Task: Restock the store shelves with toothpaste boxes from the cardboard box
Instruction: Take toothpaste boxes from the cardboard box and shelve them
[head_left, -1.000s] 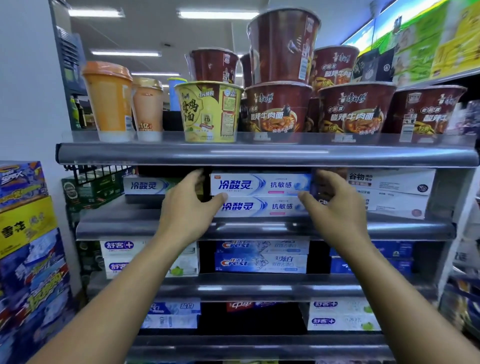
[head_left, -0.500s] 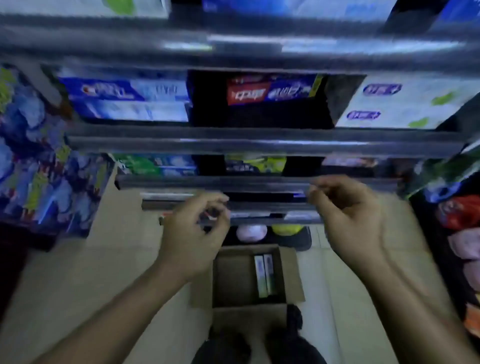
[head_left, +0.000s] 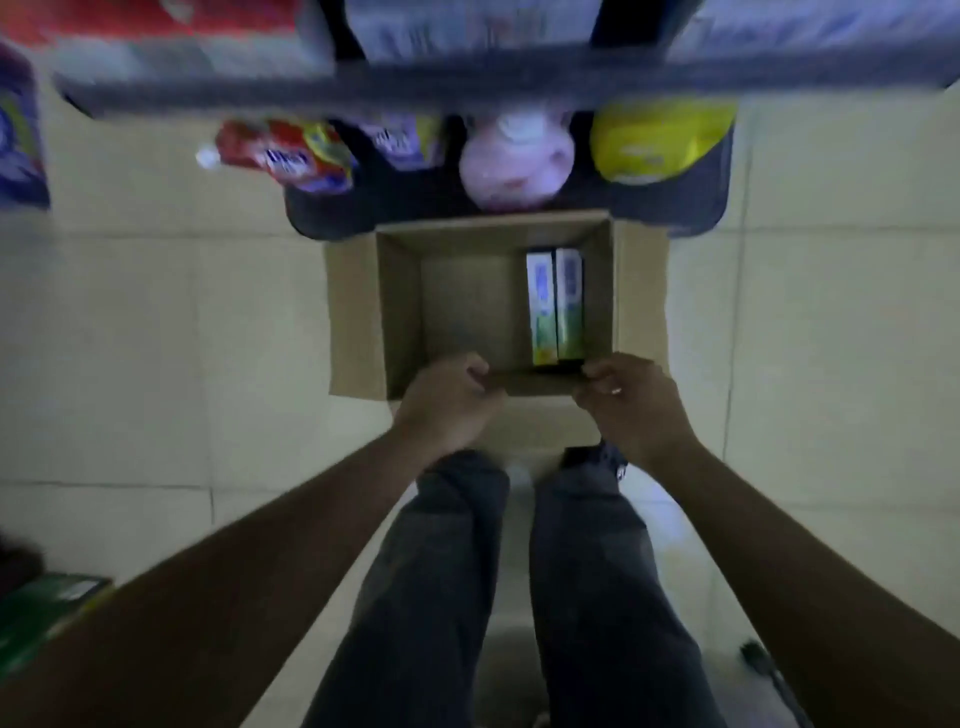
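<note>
An open cardboard box (head_left: 358, 312) stands on the tiled floor in front of my legs. Two white, blue and green toothpaste boxes (head_left: 555, 306) lie side by side against its right inner wall. My left hand (head_left: 449, 402) hovers over the box's near edge with fingers curled and nothing in it. My right hand (head_left: 626, 402) is level with it on the right, fingers also curled and holding nothing. Both hands are just short of the toothpaste boxes.
The lowest shelf edge (head_left: 467, 78) runs across the top, blurred. Under it a dark tray (head_left: 696, 208) holds a red pouch (head_left: 283, 156), a pink bottle (head_left: 517, 161) and a yellow pack (head_left: 660, 140). A green carton (head_left: 47, 608) lies at lower left.
The view has swung from the upper shelves down to the floor. Both hands left the stacked toothpaste on the shelf and dropped to the cardboard box's near edge.
</note>
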